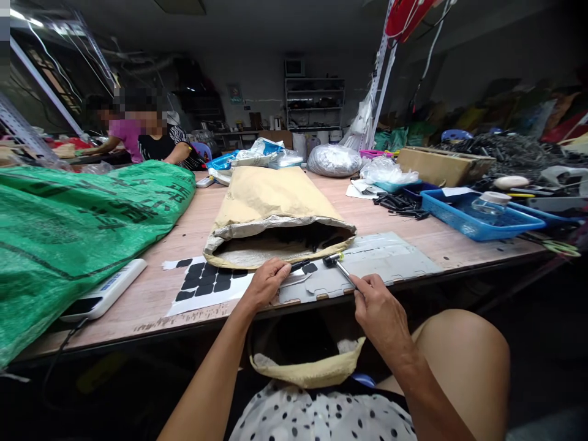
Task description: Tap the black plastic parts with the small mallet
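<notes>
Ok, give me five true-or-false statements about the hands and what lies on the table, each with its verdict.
1. The right hand grips a small hammer by its thin handle. True.
2. The left hand rests on the green sack. False: it is at the table edge, pinching a small black piece beside the sheet of black pads.
3. The brown paper sack lies with its open mouth toward the person. True.
4. The blue tray sits left of the paper sack. False: it is to the right.
5. A white scale lies beside the green sack. True.
</notes>
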Tool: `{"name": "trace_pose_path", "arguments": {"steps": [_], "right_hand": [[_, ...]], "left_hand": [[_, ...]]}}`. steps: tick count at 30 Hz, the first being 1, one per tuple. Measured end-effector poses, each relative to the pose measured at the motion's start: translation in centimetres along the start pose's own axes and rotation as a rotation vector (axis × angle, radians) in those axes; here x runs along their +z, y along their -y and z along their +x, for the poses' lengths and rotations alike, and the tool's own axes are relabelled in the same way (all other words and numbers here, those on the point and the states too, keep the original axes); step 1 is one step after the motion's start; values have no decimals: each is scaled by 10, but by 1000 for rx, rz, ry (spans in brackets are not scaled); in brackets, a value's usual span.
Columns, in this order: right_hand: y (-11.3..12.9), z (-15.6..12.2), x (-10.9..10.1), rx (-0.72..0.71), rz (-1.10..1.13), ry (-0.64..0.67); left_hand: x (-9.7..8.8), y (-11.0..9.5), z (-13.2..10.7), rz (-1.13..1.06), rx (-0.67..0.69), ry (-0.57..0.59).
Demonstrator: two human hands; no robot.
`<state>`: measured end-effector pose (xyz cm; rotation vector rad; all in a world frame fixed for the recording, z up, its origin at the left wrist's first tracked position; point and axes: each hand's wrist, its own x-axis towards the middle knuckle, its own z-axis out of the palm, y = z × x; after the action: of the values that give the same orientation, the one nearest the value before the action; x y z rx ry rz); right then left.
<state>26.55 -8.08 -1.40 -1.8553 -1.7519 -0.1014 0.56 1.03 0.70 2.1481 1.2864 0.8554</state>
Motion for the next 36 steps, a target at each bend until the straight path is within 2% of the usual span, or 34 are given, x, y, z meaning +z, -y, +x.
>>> {"name": "trace_pose_path", "arguments": {"steps": [19,27,31,33,36], "right_hand": [[1,0,4,-22,-31,-40],[4,1,0,15,-6,4],[3,0,1,12,0,-19],[2,0,3,6,1,-20],[0,1,4,-9,-2,-13]], "left_hand": [[0,-1,-1,-50,-68,-20],[0,2,-1,-135,-119,-54],[-4,-5,-7,-152,-117,-63],[-2,-15,-19,-210,-91,-25],[13,-33,-49,-343,-54,186]]}}
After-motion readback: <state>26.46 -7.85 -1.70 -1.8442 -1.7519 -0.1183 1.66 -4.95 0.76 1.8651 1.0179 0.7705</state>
